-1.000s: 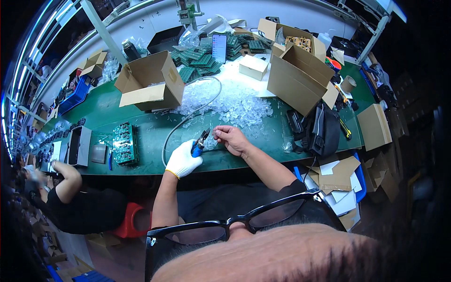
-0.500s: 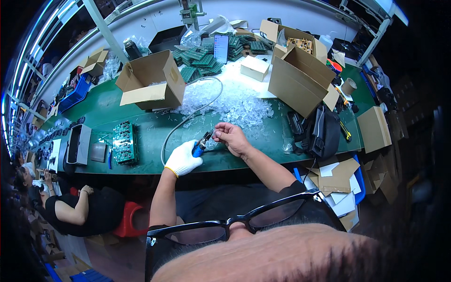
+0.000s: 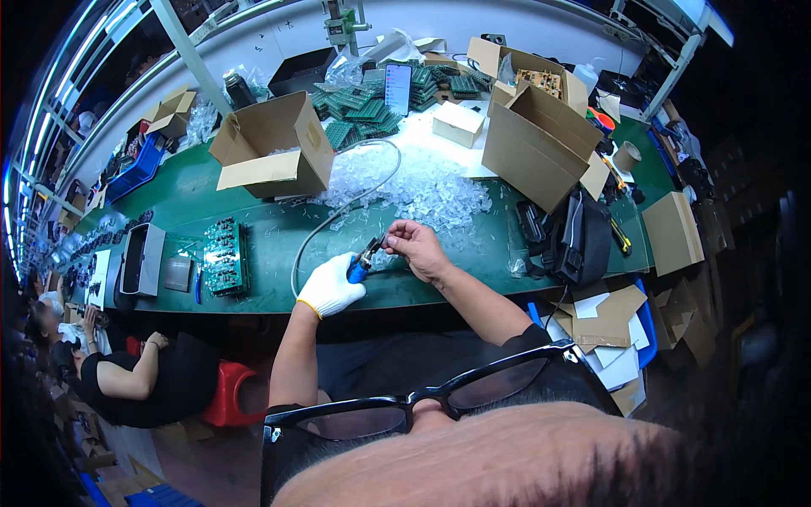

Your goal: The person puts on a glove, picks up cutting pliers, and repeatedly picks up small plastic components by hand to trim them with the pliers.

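My left hand (image 3: 332,286), in a white knit glove, is closed around a blue-bodied hand tool (image 3: 359,269) with dark metal jaws at its top. A grey hose (image 3: 314,234) curves over the bench beside that hand. My bare right hand (image 3: 420,251) is just right of the jaws, thumb and fingertips pinched together. Whatever sits in the pinch is too small to make out. Beyond both hands spreads a heap of small clear plastic pieces (image 3: 422,188).
An open cardboard box (image 3: 287,139) stands left of the heap, another (image 3: 541,148) right of it. Green circuit boards (image 3: 363,110) are piled behind, beside a phone (image 3: 397,88). A black bag (image 3: 585,241) lies at the right, a board stack (image 3: 225,262) at the left. A co-worker (image 3: 127,372) sits lower left.
Both my hands stay almost in place, the tool held at the same spot. The co-worker at the left has shifted a little.
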`<action>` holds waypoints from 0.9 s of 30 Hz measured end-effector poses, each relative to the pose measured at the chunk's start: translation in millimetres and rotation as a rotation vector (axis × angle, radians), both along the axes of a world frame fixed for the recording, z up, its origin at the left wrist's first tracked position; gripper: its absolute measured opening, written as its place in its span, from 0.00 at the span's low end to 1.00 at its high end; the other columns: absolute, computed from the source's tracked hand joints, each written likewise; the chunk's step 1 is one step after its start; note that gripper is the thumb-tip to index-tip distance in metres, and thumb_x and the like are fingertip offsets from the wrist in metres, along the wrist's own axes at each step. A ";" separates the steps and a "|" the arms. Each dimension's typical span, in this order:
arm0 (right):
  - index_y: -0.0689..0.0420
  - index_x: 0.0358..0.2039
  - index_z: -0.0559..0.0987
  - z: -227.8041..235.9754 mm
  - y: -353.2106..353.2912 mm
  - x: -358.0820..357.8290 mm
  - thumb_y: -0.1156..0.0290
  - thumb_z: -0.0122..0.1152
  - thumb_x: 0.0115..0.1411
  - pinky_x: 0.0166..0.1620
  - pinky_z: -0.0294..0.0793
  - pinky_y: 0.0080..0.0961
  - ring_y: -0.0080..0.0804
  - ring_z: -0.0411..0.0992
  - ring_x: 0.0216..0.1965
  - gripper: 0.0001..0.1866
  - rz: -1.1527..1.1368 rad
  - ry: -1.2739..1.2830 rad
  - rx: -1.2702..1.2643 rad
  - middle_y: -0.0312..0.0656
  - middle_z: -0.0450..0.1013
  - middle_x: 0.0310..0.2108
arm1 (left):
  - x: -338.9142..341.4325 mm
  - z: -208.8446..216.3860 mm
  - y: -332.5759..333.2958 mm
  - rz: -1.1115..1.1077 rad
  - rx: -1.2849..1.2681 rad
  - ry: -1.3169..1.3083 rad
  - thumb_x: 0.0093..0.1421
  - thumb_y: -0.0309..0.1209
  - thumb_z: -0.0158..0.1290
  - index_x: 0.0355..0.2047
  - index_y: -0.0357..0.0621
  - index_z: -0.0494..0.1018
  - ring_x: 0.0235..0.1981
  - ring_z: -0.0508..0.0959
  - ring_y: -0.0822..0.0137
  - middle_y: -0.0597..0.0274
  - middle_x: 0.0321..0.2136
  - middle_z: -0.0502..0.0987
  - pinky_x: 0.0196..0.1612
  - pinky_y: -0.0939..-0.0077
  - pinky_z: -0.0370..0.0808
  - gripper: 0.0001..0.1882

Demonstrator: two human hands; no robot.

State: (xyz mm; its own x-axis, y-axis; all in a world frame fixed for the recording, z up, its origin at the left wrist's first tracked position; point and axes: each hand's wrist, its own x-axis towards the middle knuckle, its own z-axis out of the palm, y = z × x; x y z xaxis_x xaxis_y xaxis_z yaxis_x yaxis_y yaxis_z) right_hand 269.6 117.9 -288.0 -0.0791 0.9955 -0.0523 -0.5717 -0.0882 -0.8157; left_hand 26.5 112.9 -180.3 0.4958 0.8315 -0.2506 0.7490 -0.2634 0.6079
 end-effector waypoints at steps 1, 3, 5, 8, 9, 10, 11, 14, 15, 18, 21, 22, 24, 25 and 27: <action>0.63 0.53 0.78 -1.0 0.5 -0.2 0.81 0.66 0.70 0.50 0.85 0.30 0.32 0.82 0.45 0.12 0.004 0.007 0.005 0.43 0.81 0.45 | -1.0 -1.7 0.2 -0.012 0.019 -0.003 0.54 0.39 0.63 0.57 0.40 0.77 0.48 0.83 0.41 0.40 0.45 0.83 0.55 0.55 0.78 0.30; 0.63 0.53 0.78 -1.4 0.8 1.0 0.81 0.66 0.70 0.50 0.85 0.30 0.32 0.82 0.45 0.12 0.006 0.012 0.012 0.43 0.81 0.45 | -1.3 -2.8 1.0 -0.012 0.014 -0.006 0.54 0.39 0.63 0.57 0.40 0.77 0.47 0.84 0.41 0.40 0.44 0.83 0.54 0.54 0.79 0.30; 0.63 0.53 0.79 0.1 0.7 4.2 0.81 0.66 0.70 0.49 0.85 0.30 0.31 0.82 0.45 0.12 0.039 -0.039 0.029 0.43 0.81 0.45 | -0.2 -1.6 2.2 -0.015 0.012 -0.012 0.54 0.39 0.62 0.57 0.41 0.78 0.47 0.84 0.41 0.40 0.43 0.83 0.54 0.54 0.79 0.30; 0.63 0.53 0.79 0.1 1.8 5.2 0.82 0.65 0.71 0.49 0.85 0.30 0.32 0.82 0.45 0.12 0.037 -0.086 0.023 0.42 0.81 0.45 | -0.4 -4.0 5.6 -0.047 0.008 0.011 0.55 0.39 0.62 0.55 0.41 0.79 0.42 0.85 0.42 0.42 0.39 0.84 0.49 0.55 0.80 0.28; 0.63 0.53 0.79 0.1 1.7 4.9 0.82 0.65 0.71 0.49 0.85 0.30 0.32 0.82 0.45 0.12 0.037 -0.086 0.023 0.42 0.81 0.45 | -1.0 -5.9 6.2 -0.027 -0.029 0.021 0.56 0.40 0.61 0.54 0.40 0.79 0.39 0.85 0.42 0.42 0.37 0.84 0.48 0.55 0.80 0.27; 0.63 0.53 0.79 0.2 1.8 4.7 0.82 0.65 0.71 0.48 0.85 0.30 0.32 0.82 0.45 0.12 0.035 -0.094 0.026 0.42 0.81 0.44 | -1.3 -7.8 6.7 -0.006 -0.066 0.031 0.56 0.40 0.61 0.52 0.40 0.80 0.37 0.85 0.43 0.42 0.35 0.84 0.46 0.56 0.80 0.25; 0.63 0.52 0.79 0.4 1.9 4.5 0.82 0.65 0.71 0.48 0.85 0.30 0.32 0.82 0.44 0.11 0.034 -0.101 0.030 0.42 0.81 0.44 | -1.8 -9.6 7.2 -0.007 -0.066 0.030 0.56 0.40 0.61 0.52 0.40 0.80 0.37 0.85 0.43 0.42 0.35 0.84 0.46 0.56 0.80 0.25; 0.63 0.51 0.79 0.0 1.2 3.7 0.81 0.65 0.71 0.48 0.85 0.30 0.33 0.83 0.44 0.11 0.026 -0.105 0.038 0.43 0.81 0.44 | -2.7 -18.6 7.0 -0.012 0.004 0.013 0.57 0.40 0.60 0.49 0.39 0.81 0.34 0.85 0.44 0.43 0.32 0.83 0.44 0.56 0.80 0.23; 0.63 0.51 0.79 0.0 0.9 3.8 0.81 0.65 0.71 0.48 0.85 0.30 0.33 0.83 0.44 0.11 0.026 -0.106 0.038 0.43 0.81 0.44 | -1.3 -22.6 7.6 0.007 0.021 0.023 0.57 0.40 0.60 0.45 0.40 0.80 0.36 0.84 0.39 0.41 0.32 0.83 0.44 0.52 0.79 0.20; 0.63 0.51 0.78 -0.4 1.2 4.4 0.81 0.66 0.70 0.47 0.86 0.29 0.33 0.83 0.43 0.10 0.009 -0.097 0.014 0.43 0.81 0.44 | -2.7 -29.1 7.8 0.037 0.038 0.021 0.58 0.41 0.59 0.41 0.41 0.80 0.35 0.82 0.36 0.39 0.32 0.82 0.44 0.49 0.78 0.18; 0.64 0.51 0.78 -3.7 3.0 5.2 0.81 0.66 0.70 0.47 0.86 0.29 0.33 0.83 0.43 0.11 0.000 -0.085 -0.029 0.43 0.81 0.44 | -7.5 -28.1 13.6 0.054 -0.012 -0.024 0.59 0.41 0.61 0.43 0.39 0.81 0.32 0.81 0.49 0.46 0.29 0.81 0.42 0.56 0.78 0.19; 0.63 0.50 0.79 -5.5 3.4 6.2 0.81 0.67 0.70 0.46 0.86 0.29 0.32 0.83 0.43 0.10 -0.006 -0.100 -0.037 0.42 0.81 0.43 | -10.8 -27.6 16.5 0.061 -0.060 -0.058 0.59 0.41 0.62 0.44 0.39 0.82 0.29 0.80 0.62 0.52 0.27 0.81 0.40 0.62 0.78 0.20; 0.62 0.49 0.80 -8.9 4.3 6.6 0.80 0.67 0.70 0.45 0.85 0.29 0.31 0.83 0.43 0.09 -0.011 -0.114 -0.046 0.41 0.82 0.43 | -19.4 -31.8 15.4 0.085 -0.091 -0.157 0.60 0.39 0.63 0.46 0.38 0.83 0.29 0.77 0.72 0.60 0.26 0.80 0.39 0.68 0.77 0.19; 0.62 0.48 0.82 -10.4 4.5 6.2 0.78 0.68 0.69 0.45 0.85 0.31 0.34 0.84 0.43 0.08 -0.042 -0.300 -0.023 0.42 0.83 0.42 | -23.4 -37.3 17.0 0.107 -0.125 -0.246 0.60 0.38 0.64 0.48 0.37 0.83 0.29 0.77 0.73 0.62 0.26 0.81 0.39 0.70 0.76 0.20; 0.61 0.47 0.83 -11.2 3.5 3.8 0.76 0.68 0.69 0.45 0.84 0.34 0.37 0.84 0.43 0.07 -0.072 -0.485 -0.001 0.43 0.84 0.41 | -29.1 -45.6 19.9 0.130 -0.185 -0.377 0.60 0.34 0.65 0.52 0.34 0.82 0.30 0.76 0.76 0.69 0.28 0.81 0.39 0.75 0.75 0.22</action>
